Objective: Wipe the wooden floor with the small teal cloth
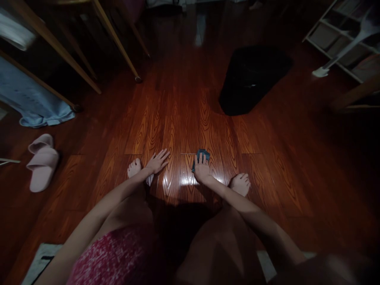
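My right hand (202,168) lies on a dark teal cloth (203,152) on the glossy reddish wood floor (184,118). Its fingers are stretched out over the cloth, which shows past the fingertips and along the left side of the hand. To the left, my left hand (157,161) is spread, palm down, at the floor beside my left foot (134,168). Something small and whitish (149,180) shows just under the left wrist; what it is I cannot make out. My right foot (241,184) is to the right of my right hand.
A black bin-like object (252,79) stands ahead to the right. Pink slippers (44,162) lie at the left, below light blue fabric (38,99). Wooden furniture legs (117,41) rise at the upper left. A white shelf (335,43) stands at the upper right.
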`<action>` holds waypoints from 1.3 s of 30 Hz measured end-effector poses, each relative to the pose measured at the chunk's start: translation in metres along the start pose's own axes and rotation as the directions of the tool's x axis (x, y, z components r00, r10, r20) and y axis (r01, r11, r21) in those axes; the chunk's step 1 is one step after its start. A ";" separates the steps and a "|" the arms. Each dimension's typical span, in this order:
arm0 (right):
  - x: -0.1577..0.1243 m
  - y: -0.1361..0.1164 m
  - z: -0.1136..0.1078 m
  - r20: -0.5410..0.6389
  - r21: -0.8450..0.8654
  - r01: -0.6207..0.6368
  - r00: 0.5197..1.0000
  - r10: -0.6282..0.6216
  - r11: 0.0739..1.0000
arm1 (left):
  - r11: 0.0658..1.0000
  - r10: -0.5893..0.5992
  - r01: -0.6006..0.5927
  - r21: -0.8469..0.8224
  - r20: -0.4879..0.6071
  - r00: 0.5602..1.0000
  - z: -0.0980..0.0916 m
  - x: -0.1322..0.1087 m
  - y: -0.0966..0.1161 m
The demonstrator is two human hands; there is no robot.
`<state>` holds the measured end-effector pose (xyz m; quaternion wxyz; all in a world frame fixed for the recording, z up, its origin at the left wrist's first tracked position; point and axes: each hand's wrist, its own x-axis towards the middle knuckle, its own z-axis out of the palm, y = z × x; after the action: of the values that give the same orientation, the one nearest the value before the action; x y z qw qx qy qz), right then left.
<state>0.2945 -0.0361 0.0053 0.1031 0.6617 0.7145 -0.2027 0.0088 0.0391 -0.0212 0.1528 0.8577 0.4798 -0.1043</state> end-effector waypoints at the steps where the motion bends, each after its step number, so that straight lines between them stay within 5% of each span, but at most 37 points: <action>1: -0.003 -0.003 0.004 0.024 0.010 0.002 1.000 -0.002 1.000 | 1.000 0.003 -0.003 0.002 0.002 1.000 0.000 0.000 0.000; 9: -0.013 -0.016 0.012 0.059 0.029 0.119 0.991 -0.120 0.992 | 1.000 0.006 -0.006 0.011 -0.004 1.000 0.002 0.001 -0.003; 16: -0.007 -0.004 0.002 -0.029 -0.026 -0.078 0.997 0.078 0.997 | 1.000 0.022 -0.022 0.015 -0.012 1.000 0.003 0.001 -0.003; 20: -0.022 -0.021 0.014 0.158 0.005 0.068 0.985 -0.068 0.998 | 1.000 0.023 -0.023 0.019 -0.014 1.000 0.004 0.001 -0.005; 24: -0.016 -0.016 0.009 0.105 0.027 0.169 0.980 -0.171 0.985 | 1.000 0.021 -0.021 0.023 -0.019 1.000 0.006 0.002 -0.006; 28: -0.004 0.000 -0.005 -0.016 -0.061 0.041 0.999 -0.042 0.997 | 1.000 0.013 -0.013 0.019 -0.010 1.000 0.005 0.002 -0.005; 31: -0.010 -0.005 -0.004 0.015 -0.091 -0.058 0.998 0.059 0.994 | 1.000 0.016 -0.016 0.014 -0.005 1.000 0.003 0.002 -0.003; 35: -0.025 -0.021 0.007 0.182 -0.036 0.137 0.975 -0.128 0.990 | 1.000 0.007 -0.007 0.012 -0.001 1.000 0.001 0.001 -0.002; 39: -0.021 -0.015 0.000 0.143 -0.001 0.221 0.965 -0.219 0.975 | 1.000 0.004 -0.004 0.003 0.000 1.000 0.001 0.002 -0.002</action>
<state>0.2822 -0.0555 0.0164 0.1362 0.5612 0.7760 -0.2534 0.0083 0.0409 -0.0228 0.1519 0.8587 0.4781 -0.1048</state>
